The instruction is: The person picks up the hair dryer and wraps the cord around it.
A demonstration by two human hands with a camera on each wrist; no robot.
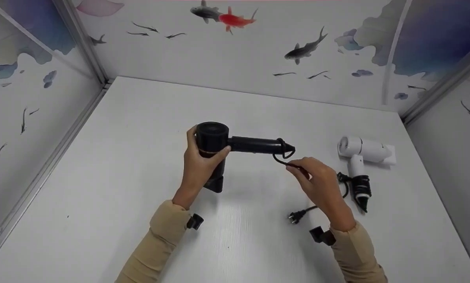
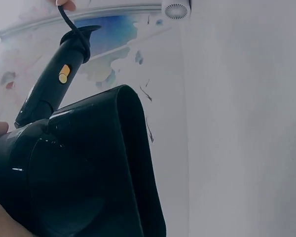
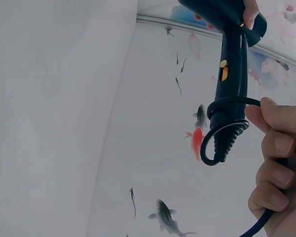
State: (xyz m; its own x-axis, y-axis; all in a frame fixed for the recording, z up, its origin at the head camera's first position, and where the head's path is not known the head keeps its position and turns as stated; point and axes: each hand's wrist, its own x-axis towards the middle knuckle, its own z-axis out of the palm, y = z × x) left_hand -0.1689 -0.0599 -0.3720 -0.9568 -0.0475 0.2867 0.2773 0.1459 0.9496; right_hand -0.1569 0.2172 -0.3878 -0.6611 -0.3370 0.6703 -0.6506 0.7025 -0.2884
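My left hand (image 1: pixel 200 165) grips the barrel of a black hair dryer (image 1: pixel 212 135), whose handle (image 1: pixel 256 145) points right in the head view. The flat nozzle (image 2: pixel 138 163) faces the left wrist camera. A black power cord (image 3: pixel 227 100) is looped round the handle's end, near the ribbed strain relief (image 3: pixel 228 140). My right hand (image 1: pixel 317 179) pinches this cord between thumb and forefinger, and its other fingers curl over the cord in the right wrist view. Beyond the right hand, the loose end hangs down to a two-pin plug (image 1: pixel 296 216).
A white hair dryer (image 1: pixel 370 150) lies on the right of the white table (image 1: pixel 113 157), its own black cord (image 1: pixel 361 184) wound round its handle. Panels with painted fish (image 1: pixel 236 20) stand at the back and both sides. Small black wrist mounts (image 1: pixel 195 221) sit on the sleeves.
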